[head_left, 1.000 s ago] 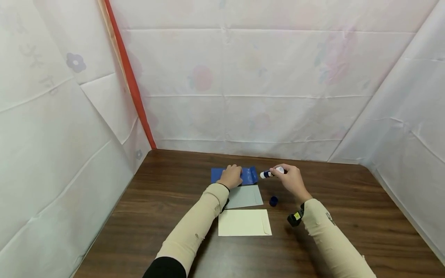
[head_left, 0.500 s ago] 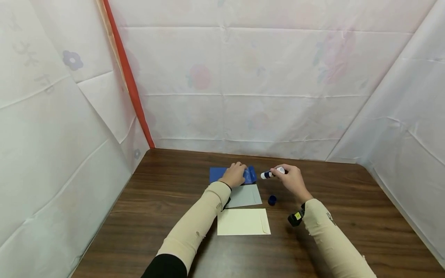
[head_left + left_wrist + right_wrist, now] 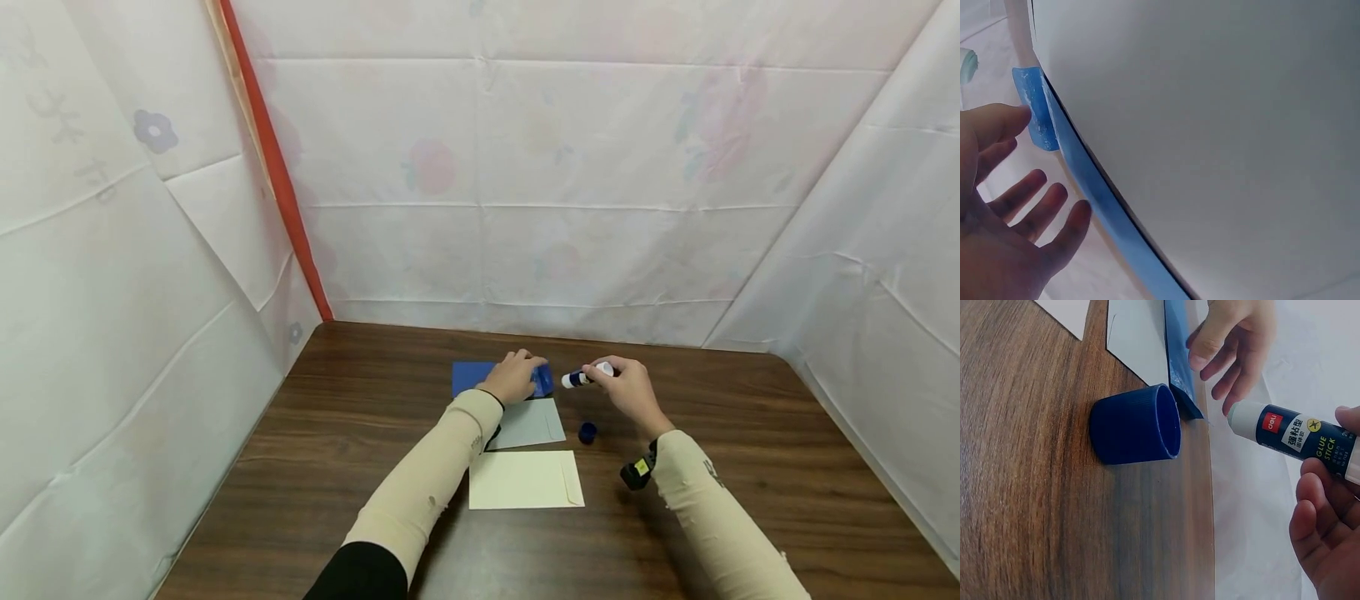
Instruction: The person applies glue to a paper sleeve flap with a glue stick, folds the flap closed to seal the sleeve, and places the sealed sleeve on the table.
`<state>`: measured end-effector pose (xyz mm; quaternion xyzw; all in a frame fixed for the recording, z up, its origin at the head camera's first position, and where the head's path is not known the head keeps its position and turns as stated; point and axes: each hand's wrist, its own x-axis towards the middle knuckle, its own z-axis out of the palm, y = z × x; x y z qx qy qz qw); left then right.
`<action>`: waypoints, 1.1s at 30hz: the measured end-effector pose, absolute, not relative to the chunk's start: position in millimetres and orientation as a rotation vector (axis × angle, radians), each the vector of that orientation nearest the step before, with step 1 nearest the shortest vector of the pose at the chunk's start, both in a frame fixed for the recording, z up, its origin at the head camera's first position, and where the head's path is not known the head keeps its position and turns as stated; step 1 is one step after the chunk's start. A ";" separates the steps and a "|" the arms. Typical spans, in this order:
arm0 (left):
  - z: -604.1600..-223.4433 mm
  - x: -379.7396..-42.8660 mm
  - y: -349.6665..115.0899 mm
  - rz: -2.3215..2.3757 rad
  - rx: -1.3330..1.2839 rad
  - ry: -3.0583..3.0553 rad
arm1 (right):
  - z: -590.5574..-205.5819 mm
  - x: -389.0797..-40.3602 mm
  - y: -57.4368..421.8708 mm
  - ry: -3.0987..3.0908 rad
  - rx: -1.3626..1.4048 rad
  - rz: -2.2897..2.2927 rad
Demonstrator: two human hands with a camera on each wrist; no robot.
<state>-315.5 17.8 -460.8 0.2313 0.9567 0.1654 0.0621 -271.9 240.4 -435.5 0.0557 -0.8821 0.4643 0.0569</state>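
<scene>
A blue envelope lies near the back of the table, partly hidden under my left hand. In the left wrist view the fingers are loosely spread, and the thumb is at the blue flap, which carries whitish smears; whether it touches is hard to tell. My right hand grips a glue stick between thumb and fingers, its uncapped white end pointing left toward the flap, apart from it. Below the glue stick, its dark blue cap rests on the wood.
A pale grey envelope lies in front of the blue one, and a cream envelope lies nearer to me. Both have their flap ends at the right. White printed sheeting rises behind the brown table and along its sides.
My left hand has slid to the right over the blue envelope, from its middle to the flap end. The right hand holds the glue stick in nearly the same place.
</scene>
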 end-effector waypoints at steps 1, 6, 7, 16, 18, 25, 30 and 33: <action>-460.6 -315.1 18.6 0.490 0.701 2.884 | -435.6 -271.9 240.8 -2.676 0.169 1.407; -457.5 -311.2 22.8 0.442 0.686 2.867 | -434.9 -271.9 243.2 -2.665 0.156 1.427; -456.6 -310.3 23.6 0.438 0.682 2.866 | -434.7 -271.9 243.8 -2.660 0.150 1.439; -460.2 -309.5 26.1 0.332 0.654 2.866 | -435.7 -271.6 243.9 -2.643 0.147 1.468; -460.1 -309.1 25.2 0.322 0.656 2.859 | -436.2 -272.2 243.5 -2.640 0.147 1.464; -460.7 -308.6 20.8 0.372 0.656 2.864 | -435.9 -273.1 241.1 -2.628 0.159 1.486; -459.8 -310.4 17.0 0.489 0.664 2.879 | -436.5 -275.7 241.8 -2.626 0.168 1.483; -460.7 -312.4 14.3 0.549 0.672 2.888 | -437.0 -277.5 243.0 -2.629 0.171 1.482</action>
